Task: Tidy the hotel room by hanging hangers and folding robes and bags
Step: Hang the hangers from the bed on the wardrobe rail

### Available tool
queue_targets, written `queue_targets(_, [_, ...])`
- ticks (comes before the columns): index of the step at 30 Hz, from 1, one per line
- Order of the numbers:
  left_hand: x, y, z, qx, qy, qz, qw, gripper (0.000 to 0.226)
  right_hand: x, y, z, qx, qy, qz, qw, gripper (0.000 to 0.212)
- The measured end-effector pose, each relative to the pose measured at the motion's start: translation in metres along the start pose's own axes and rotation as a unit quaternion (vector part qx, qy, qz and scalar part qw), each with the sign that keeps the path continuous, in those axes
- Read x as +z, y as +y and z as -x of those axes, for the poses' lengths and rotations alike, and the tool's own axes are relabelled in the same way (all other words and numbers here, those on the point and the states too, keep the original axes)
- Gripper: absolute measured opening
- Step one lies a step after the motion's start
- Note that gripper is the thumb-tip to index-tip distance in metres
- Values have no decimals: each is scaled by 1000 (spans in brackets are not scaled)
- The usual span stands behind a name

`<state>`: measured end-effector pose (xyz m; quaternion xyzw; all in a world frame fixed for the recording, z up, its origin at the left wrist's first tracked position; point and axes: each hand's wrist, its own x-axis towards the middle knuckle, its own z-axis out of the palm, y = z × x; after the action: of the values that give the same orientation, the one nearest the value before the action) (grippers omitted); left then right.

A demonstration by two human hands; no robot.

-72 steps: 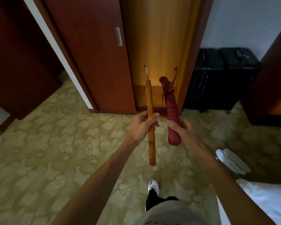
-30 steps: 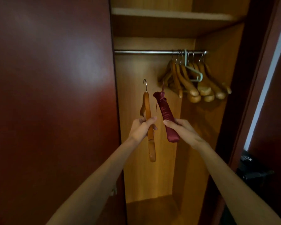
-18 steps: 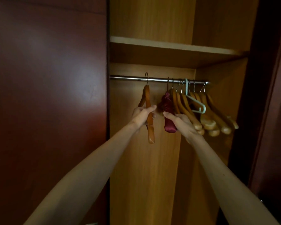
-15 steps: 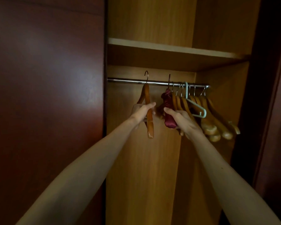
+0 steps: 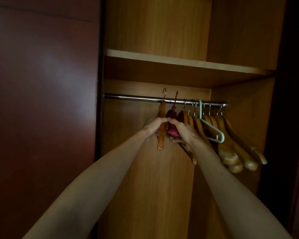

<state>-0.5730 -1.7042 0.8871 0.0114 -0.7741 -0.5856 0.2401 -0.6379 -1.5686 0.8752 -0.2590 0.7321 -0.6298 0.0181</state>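
A thin, shiny metal rod [image 5: 136, 97] runs across the inside of a wardrobe lined in smooth honey-coloured wood, just under a flat shelf [image 5: 179, 62] of the same wood; a dark reddish, glossy door [image 5: 41, 100] fills the space left of the rod. The left hand [image 5: 154, 125] grips a wooden hanger [image 5: 161, 135], its fingers curled round the varnished, rounded arm; the hanger is seen edge-on, and its slim wire hook rises above the rod near the rod's middle. The right hand [image 5: 181, 132] grips a padded hanger [image 5: 172, 123], covered in dark red satin-like cloth gathered into soft folds at the neck, with fingers wrapped beneath it; its hook also pokes up over the rod, just right of the wooden one. Whether either hook bears on the rod I cannot tell. The two hands touch at the knuckles, both bare forearms stretched up and forward towards the rod. Right of the hands, a bunch of wooden hangers [image 5: 235, 145] hangs from the rod, thick and rounded at the ends, tilted and crowded together, with one thin pale green plastic hanger [image 5: 212, 131] among them, its tip curled into a small hook.
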Motion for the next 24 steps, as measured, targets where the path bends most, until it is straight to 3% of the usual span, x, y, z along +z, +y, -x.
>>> queue_targets(12, [14,-23,-11,-18,-5,23,1000,37,-11,26,-22,16,20,-9,1000,64])
queue_targets(17, [17,-22,-21,-14,0,10,1000,39,-14,20,-27,25,15,-14,999,52])
queue_targets(22, [20,-25,-22,-21,-24,-25,999,38,-15,35,-26,38,29,-29,998,64])
queue_targets(24, [25,-26,-21,-25,-32,-33,999,38,-18,39,-21,30,34,-20,999,56])
